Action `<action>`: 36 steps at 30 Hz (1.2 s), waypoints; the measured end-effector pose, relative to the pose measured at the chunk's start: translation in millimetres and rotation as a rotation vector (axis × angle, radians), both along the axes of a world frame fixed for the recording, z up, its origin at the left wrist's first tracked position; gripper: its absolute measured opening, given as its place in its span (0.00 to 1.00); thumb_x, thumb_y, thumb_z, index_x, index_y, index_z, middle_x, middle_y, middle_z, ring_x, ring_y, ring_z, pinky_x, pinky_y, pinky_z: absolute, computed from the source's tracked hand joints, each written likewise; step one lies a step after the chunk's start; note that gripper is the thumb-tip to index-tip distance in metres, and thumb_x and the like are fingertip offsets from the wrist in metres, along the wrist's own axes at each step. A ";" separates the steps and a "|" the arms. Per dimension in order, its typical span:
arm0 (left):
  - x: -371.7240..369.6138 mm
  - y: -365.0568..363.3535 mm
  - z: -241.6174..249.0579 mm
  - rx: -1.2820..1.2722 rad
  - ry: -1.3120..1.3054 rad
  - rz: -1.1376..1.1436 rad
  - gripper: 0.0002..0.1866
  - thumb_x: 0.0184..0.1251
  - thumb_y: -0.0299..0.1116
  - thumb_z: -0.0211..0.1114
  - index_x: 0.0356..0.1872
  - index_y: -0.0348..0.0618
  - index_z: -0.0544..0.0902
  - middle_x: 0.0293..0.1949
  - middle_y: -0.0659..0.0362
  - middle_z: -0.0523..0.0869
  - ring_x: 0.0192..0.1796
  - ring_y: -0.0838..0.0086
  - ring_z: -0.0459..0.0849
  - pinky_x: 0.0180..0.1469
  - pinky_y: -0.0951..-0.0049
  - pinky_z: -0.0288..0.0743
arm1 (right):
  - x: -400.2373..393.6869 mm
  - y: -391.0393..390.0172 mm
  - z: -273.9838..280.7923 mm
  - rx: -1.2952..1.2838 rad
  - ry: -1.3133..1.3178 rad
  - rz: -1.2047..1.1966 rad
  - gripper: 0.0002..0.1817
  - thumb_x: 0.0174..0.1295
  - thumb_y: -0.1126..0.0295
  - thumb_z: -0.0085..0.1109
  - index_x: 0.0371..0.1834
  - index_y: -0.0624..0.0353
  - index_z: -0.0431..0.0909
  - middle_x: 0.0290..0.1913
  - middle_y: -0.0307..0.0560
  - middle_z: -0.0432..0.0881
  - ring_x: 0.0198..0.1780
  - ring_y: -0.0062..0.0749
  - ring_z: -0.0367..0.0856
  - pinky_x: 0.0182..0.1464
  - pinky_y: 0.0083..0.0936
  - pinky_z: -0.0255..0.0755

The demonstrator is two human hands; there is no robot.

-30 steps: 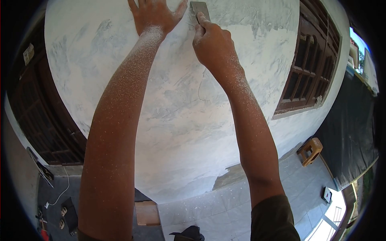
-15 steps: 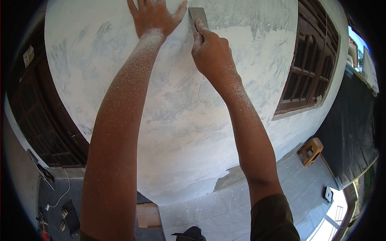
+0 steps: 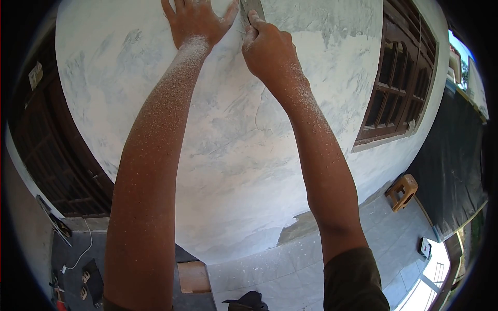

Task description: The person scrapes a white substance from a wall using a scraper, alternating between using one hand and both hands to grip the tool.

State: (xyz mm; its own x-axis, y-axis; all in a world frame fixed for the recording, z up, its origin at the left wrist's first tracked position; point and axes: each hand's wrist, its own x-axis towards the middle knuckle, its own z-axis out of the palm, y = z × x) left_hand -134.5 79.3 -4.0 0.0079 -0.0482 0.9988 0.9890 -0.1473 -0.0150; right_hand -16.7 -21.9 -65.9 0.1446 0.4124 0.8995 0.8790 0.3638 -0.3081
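Observation:
My left hand (image 3: 196, 23) lies spread against the patchy white wall (image 3: 223, 129), its fingertips cut off by the top edge of the view. Close to its right, my right hand (image 3: 271, 54) is wrapped round a flat grey scraper (image 3: 253, 6). The scraper's blade is at the wall, and its upper end runs out of view. Pale dust coats both wrists and forearms. Below the right hand, a thin crack (image 3: 257, 116) runs down the wall surface.
A dark wooden window (image 3: 397, 78) is at the right, a dark door (image 3: 65, 150) at the left. A brown stool (image 3: 402, 192) stands by the wall's base. On the lower left floor are a white cable (image 3: 85, 249) and sandals (image 3: 84, 285). A wooden board (image 3: 194, 277) lies below.
My right hand has moved slightly up and left with the scraper, so more of the blade is beyond the top edge. The left hand stays pressed to the wall.

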 end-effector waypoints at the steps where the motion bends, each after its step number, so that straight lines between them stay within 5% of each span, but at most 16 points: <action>1: -0.2 0.5 -0.6 0.006 0.005 0.008 0.45 0.69 0.69 0.43 0.80 0.50 0.52 0.81 0.48 0.44 0.83 0.58 0.36 0.80 0.48 0.27 | -0.7 -3.2 -3.2 0.001 -0.009 -0.005 0.22 0.73 0.67 0.46 0.67 0.60 0.74 0.39 0.66 0.86 0.45 0.57 0.88 0.49 0.48 0.83; 36: -0.4 10.2 0.5 0.054 -0.001 0.041 0.45 0.69 0.69 0.41 0.80 0.53 0.49 0.81 0.50 0.42 0.83 0.59 0.34 0.80 0.48 0.24 | 2.7 1.8 -7.4 0.020 -0.008 0.019 0.22 0.71 0.68 0.47 0.65 0.62 0.75 0.43 0.66 0.86 0.46 0.59 0.87 0.51 0.48 0.82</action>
